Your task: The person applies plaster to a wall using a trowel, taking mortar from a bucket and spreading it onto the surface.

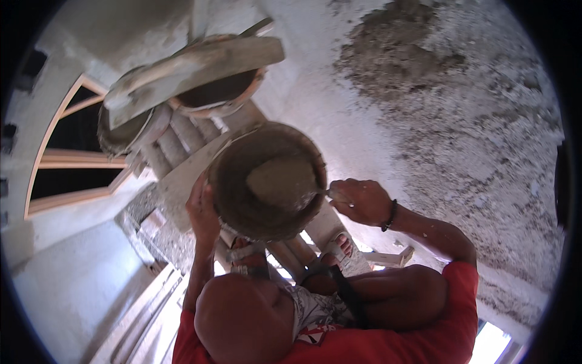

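Note:
Between my knees and the wall is a round bucket [267, 232], its rim crusted with mortar. My left hand [204, 209] is against the bucket's left side near the rim; its fingers are partly hidden. On the other side, my right hand [362, 202] is closed round the handle of a trowel [282, 182]. The trowel's broad blade lies inside the bucket, coated in wet grey-brown mortar. How deep the mortar is beneath the blade, I cannot tell.
A long, mortar-smeared wooden board [200, 76] lies across two more buckets, a reddish one [218, 109] and a grey one [109, 136]. Round poles [182, 130] and planks form the platform under my sandalled feet. A rough, partly plastered wall [461, 121] rises on the right; a wooden window frame [79, 203] is left.

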Motion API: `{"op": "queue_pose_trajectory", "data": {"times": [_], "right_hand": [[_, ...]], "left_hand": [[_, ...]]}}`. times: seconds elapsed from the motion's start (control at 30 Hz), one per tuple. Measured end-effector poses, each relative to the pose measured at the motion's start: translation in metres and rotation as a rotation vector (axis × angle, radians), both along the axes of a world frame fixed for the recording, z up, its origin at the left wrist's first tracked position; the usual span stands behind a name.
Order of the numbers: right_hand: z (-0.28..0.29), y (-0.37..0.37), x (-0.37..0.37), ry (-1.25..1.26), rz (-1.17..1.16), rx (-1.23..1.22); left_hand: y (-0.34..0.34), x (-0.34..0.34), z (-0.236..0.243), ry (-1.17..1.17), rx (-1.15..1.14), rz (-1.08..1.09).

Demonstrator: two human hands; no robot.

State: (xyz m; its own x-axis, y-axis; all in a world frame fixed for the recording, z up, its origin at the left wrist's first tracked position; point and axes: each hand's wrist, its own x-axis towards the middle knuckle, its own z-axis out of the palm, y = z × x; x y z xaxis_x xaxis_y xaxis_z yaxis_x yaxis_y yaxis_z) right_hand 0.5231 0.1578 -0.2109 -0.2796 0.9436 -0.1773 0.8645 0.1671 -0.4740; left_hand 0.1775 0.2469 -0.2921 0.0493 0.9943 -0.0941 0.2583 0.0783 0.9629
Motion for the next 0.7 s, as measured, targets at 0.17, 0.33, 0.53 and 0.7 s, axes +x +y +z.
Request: {"op": "queue_pose_trajectory", "data": {"times": [0.17, 0.33, 0.53, 0.7], "right_hand": [[0.051, 0.012, -0.006, 0.106, -0.011, -0.105], [0.121, 0.013, 0.001, 0.19, -0.004, -0.053], [0.13, 0.002, 0.038, 0.456, -0.07, -0.242], [0.074, -0.041, 0.182, 0.139, -0.762, -0.208]], "left_hand": [[0.0, -0.001, 0.003, -0.099, -0.032, 0.025], [0.001, 0.005, 0.005, -0.108, -0.045, 0.01], [-0.001, -0.009, 0.004, -0.053, -0.043, 0.026], [0.002, 0.011, 0.011, -0.064, -0.026, -0.058]]}}
